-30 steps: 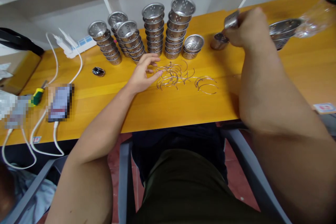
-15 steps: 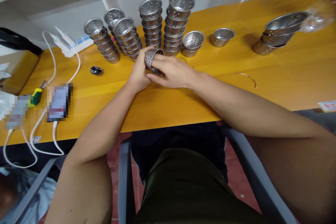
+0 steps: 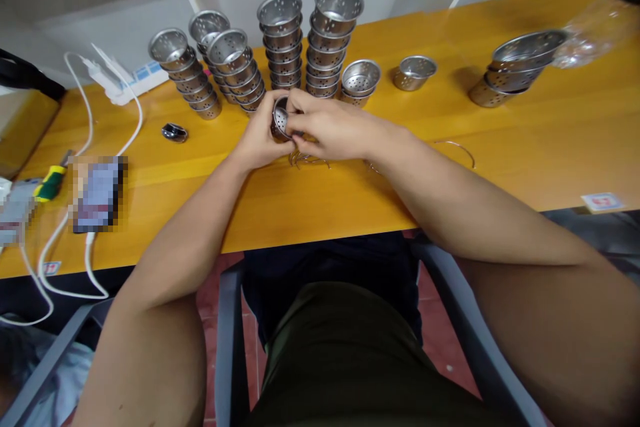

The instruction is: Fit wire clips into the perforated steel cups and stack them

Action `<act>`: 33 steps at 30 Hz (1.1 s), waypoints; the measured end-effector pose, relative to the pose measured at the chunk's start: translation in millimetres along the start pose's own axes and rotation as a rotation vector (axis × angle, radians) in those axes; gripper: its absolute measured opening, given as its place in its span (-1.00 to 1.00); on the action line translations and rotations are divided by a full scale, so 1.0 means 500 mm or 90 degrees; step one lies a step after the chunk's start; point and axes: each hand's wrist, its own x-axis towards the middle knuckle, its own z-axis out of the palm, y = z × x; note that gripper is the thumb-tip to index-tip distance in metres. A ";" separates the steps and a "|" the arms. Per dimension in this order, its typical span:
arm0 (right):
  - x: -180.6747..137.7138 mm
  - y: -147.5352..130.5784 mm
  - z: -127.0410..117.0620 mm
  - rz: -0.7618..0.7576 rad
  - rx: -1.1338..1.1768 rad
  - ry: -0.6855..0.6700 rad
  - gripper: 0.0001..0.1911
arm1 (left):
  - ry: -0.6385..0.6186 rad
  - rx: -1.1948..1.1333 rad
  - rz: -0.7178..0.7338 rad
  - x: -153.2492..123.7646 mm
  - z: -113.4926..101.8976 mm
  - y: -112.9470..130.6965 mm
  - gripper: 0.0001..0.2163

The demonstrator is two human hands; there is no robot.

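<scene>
A small perforated metal cup (image 3: 281, 121) is tilted in my left hand (image 3: 257, 139), whose fingers wrap round its outer side. My right hand (image 3: 330, 125) has thumb and fingers bent together at the cup's rim, and its fingertips are partly hidden there. Just below the hands, thin curved metal wires (image 3: 307, 160) lie on the table. Behind the hands stand tall stacks of like cups, one stack (image 3: 283, 47) directly beyond and another stack (image 3: 330, 47) slightly to its right.
Farther right are a short stack (image 3: 361, 80), a single cup (image 3: 414, 73) and a leaning stack (image 3: 500, 77) by a clear plastic bag (image 3: 585, 37). To the left lie a black shiny object (image 3: 175, 133), a phone (image 3: 100, 197), a screwdriver (image 3: 50, 183) and a power strip (image 3: 143, 83).
The cup has turned in my left hand, and my right fingers have shifted from inside it to its near rim. The whole view has moved slightly, showing more wires under the hands.
</scene>
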 end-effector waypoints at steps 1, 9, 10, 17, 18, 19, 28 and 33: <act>-0.001 0.006 -0.004 -0.004 0.009 0.001 -0.88 | -0.002 -0.001 -0.002 -0.001 0.000 -0.001 0.08; -0.025 0.065 -0.017 -0.001 0.145 0.077 -0.79 | -0.001 0.018 -0.062 0.001 0.014 0.005 0.04; -0.025 0.063 -0.015 0.009 0.153 0.081 -0.77 | 0.004 0.020 -0.059 0.001 0.014 0.002 0.03; -0.008 0.049 -0.001 0.033 0.249 0.184 -0.41 | 0.052 0.031 -0.004 -0.006 0.011 -0.042 0.05; -0.005 0.058 -0.002 0.029 0.297 0.199 -0.34 | 0.057 0.024 -0.014 -0.010 0.014 -0.050 0.09; -0.003 0.069 -0.003 0.026 0.352 0.210 -0.29 | 0.066 0.013 -0.028 -0.014 0.019 -0.059 0.12; -0.041 0.174 0.009 0.036 0.159 0.090 -0.33 | 0.178 -0.088 -0.092 -0.021 0.022 -0.129 0.18; -0.046 0.125 0.008 0.066 0.144 0.188 -0.20 | 0.167 -0.149 -0.048 -0.013 0.029 -0.118 0.17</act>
